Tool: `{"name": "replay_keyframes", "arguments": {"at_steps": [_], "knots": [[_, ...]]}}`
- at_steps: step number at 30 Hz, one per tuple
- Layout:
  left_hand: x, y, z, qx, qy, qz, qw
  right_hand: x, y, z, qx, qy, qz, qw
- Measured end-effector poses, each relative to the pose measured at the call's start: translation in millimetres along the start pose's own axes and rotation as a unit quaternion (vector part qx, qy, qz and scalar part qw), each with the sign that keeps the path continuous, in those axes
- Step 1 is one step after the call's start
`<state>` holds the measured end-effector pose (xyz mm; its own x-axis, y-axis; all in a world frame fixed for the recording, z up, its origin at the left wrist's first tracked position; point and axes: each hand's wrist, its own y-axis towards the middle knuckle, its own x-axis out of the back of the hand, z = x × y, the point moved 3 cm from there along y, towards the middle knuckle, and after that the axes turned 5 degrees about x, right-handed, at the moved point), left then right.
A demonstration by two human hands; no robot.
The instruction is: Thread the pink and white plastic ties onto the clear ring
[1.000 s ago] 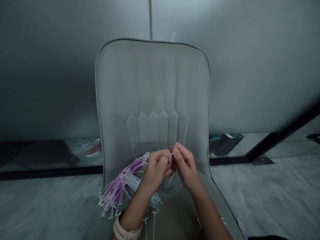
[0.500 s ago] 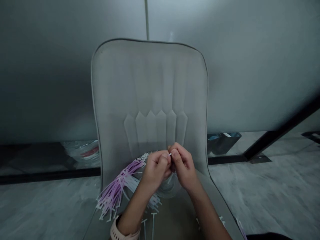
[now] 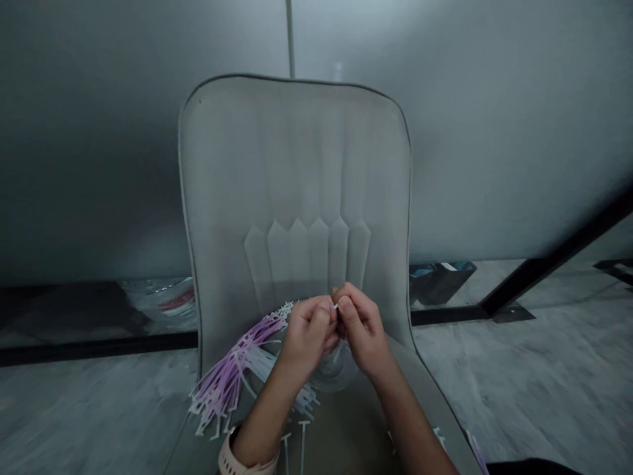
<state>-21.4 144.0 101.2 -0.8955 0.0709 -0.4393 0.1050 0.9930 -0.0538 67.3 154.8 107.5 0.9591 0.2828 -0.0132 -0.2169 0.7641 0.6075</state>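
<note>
Barely visible, white piece (image 3: 335,306) pinched by left hand (image 3: 309,330) and right hand (image 3: 363,330), clear object (image 3: 337,375) partly covered

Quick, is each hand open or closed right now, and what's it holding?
Left hand: closed, pinching a small white piece.
Right hand: closed, pinching the same piece.

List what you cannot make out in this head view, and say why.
Head view:
- White piece: mostly covered by the fingers.
- Clear vessel: upper part behind the hands.
- Pale strips: middle behind the left forearm.
- Two loose strips: lower ends cut off by the bottom edge.
- Pink band: cut off there too.
</note>
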Motion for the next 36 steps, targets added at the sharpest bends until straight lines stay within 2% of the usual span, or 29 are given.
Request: {"name": "replay_keyframes", "arguments": {"at_steps": [10, 25, 30, 36], "knots": [[4.6, 1.5, 2.4, -0.009, 0.012, 0.015, 1.0, -2.1, -0.9, -0.1, -0.001, -0.021, -0.013, 1.0], [6.3, 2.5, 5.1, -0.019, 0.035, -0.006, 0.999, -2.2, -1.7, -0.3, 0.004, -0.033, -0.025, 0.999], [4.1, 1.8, 1.5, -0.005, 0.018, -0.018, 1.0, -3.6, -0.5, -1.7, -0.005, -0.016, -0.04, 0.999], [0.4, 0.3, -3.9, 0.011, 0.01, -0.002, 1.0, -4.2, -1.7, -7.6, -0.054, 0.057, -0.061, 0.995]]}}
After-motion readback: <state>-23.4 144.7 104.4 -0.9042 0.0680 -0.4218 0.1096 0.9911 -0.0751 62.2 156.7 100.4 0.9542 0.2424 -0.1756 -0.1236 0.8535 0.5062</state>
